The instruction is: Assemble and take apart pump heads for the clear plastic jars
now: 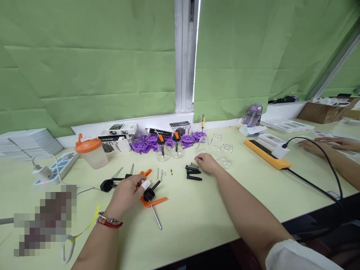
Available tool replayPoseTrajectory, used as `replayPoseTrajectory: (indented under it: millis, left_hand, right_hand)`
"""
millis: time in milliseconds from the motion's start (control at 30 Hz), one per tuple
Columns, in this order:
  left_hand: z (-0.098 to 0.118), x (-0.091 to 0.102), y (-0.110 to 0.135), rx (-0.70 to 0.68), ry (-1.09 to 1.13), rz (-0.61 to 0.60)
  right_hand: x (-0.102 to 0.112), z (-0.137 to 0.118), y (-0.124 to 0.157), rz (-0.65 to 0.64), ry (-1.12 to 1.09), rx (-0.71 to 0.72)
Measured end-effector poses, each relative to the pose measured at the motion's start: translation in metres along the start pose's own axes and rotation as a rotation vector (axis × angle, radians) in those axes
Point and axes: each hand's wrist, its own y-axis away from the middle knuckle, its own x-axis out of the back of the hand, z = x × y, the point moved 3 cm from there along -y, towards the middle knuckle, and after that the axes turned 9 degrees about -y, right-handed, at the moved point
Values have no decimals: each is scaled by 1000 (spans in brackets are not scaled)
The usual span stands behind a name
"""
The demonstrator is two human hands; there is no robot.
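My left hand (128, 193), with white wrapping on the thumb, is over the table at centre left, its thumb and fingers slightly apart. Just beside the thumb lies a black cap (149, 194) with a short spout, an orange lever (157, 201) and a metal rod (156, 218). Under and behind this hand are a second orange lever (146, 173) and another black cap (107, 185), partly covered. My right hand (207, 163) has its fingers curled together beside small springs (194, 165); whatever the fingertips pinch is hidden. Several black tubes (194, 178) lie close to it.
Clear glass bottles (216, 141) stand behind my right hand. Two bottles with black-and-orange tops (176, 146) are near purple plastic parts (140, 147). A shaker cup (94, 153) and power strip (63, 168) sit left; an orange-black strip (266, 154) and another person's hands (323, 144) right.
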Motion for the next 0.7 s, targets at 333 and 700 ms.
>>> replayPoseTrajectory:
  millis: [333,700]
  left_hand:
    - [6,-8,5,-23,-96,-261]
    - [15,-19,4,-104,92,-196]
  right_hand:
    - [-23,-76,38,-127,-292,221]
    - [-83,-128,77,-385,-42,180]
